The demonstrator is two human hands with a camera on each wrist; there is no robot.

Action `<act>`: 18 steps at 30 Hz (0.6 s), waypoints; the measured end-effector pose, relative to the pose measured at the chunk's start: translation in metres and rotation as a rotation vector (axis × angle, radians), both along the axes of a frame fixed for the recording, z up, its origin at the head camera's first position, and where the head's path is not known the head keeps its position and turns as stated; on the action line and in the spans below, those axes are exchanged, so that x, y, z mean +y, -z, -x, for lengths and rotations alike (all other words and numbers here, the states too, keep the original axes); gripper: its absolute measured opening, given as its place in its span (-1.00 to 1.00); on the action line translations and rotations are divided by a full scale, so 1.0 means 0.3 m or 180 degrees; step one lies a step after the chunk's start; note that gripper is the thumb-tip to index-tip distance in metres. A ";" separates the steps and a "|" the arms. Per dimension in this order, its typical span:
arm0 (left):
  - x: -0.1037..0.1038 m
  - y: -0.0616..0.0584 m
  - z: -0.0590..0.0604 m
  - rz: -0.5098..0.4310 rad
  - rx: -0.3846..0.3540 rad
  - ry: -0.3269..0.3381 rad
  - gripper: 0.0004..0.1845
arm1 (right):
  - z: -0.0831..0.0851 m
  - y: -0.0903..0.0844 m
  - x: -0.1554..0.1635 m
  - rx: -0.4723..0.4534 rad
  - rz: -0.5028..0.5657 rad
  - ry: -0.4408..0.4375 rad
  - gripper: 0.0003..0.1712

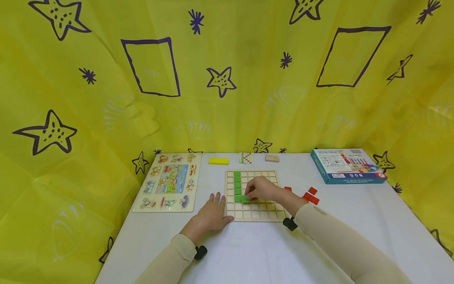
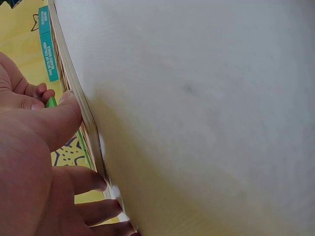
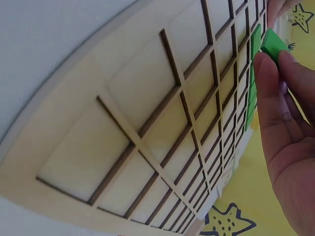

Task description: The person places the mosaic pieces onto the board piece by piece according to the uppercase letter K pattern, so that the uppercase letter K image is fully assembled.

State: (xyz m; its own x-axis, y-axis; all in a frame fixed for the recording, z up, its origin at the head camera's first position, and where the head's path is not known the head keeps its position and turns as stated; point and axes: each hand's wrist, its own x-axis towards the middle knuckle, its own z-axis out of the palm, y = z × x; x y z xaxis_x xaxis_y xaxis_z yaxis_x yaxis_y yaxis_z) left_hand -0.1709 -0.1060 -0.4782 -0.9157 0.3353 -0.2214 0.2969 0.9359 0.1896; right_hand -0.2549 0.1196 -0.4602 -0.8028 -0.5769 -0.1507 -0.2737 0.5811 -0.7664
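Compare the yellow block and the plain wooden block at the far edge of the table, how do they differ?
The yellow block is painted bright yellow; the wooden block is bare, pale wood. The yellow block looks longer and flatter, the wooden block shorter and thicker. The yellow block lies left of the small patterned card, the wooden block right of it. Both lie flat, untouched by either hand.

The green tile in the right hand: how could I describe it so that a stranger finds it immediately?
Look at the wooden grid board in the middle of the white table. The right hand pinches the green tile beside the board's green column. The other loose tiles, the red tiles, lie right of the board.
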 end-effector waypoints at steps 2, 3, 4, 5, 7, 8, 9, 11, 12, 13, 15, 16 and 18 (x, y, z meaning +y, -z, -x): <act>0.000 0.000 0.000 0.0016 0.0003 0.0009 -0.10 | -0.002 0.006 -0.009 -0.0007 0.0020 -0.0014 -0.90; 0.000 0.000 -0.001 0.0019 0.0006 0.0013 -0.10 | -0.004 0.008 -0.013 -0.0006 0.0037 -0.0025 -0.91; -0.001 0.000 -0.001 0.0029 0.0009 0.0017 -0.10 | -0.005 0.010 -0.018 -0.0015 0.0061 -0.0041 -0.91; -0.001 0.000 -0.002 0.0034 0.0020 0.0024 -0.10 | -0.008 0.011 -0.022 -0.0019 0.0079 -0.0054 -0.91; -0.001 0.001 -0.002 0.0039 0.0036 0.0034 -0.10 | -0.011 0.013 -0.032 -0.0017 0.0088 -0.0079 -0.90; -0.001 0.000 -0.003 0.0040 0.0039 0.0038 -0.10 | -0.013 0.016 -0.036 -0.0014 0.0081 -0.0087 -0.90; 0.000 0.000 -0.003 0.0036 0.0044 0.0038 -0.10 | -0.015 0.017 -0.041 -0.0026 0.0075 -0.0084 -0.90; 0.000 0.002 -0.002 0.0034 0.0056 0.0040 -0.10 | -0.018 0.020 -0.048 -0.0025 0.0054 -0.0087 -0.89; 0.000 0.002 -0.001 0.0033 0.0058 0.0039 -0.10 | -0.020 0.021 -0.052 -0.0032 0.0050 -0.0089 -0.90; 0.000 0.004 -0.001 0.0039 0.0060 0.0039 -0.10 | -0.023 0.021 -0.055 -0.0042 0.0042 -0.0090 -0.90; 0.000 0.008 0.001 0.0053 0.0068 0.0043 -0.09 | -0.028 0.018 -0.064 -0.0084 0.0045 -0.0083 -0.91; -0.001 0.010 0.002 0.0059 0.0070 0.0043 -0.09 | -0.031 0.017 -0.066 -0.0084 0.0040 -0.0090 -0.91; -0.001 0.013 0.003 0.0061 0.0070 0.0039 -0.09 | -0.033 0.019 -0.072 -0.0099 0.0028 -0.0093 -0.91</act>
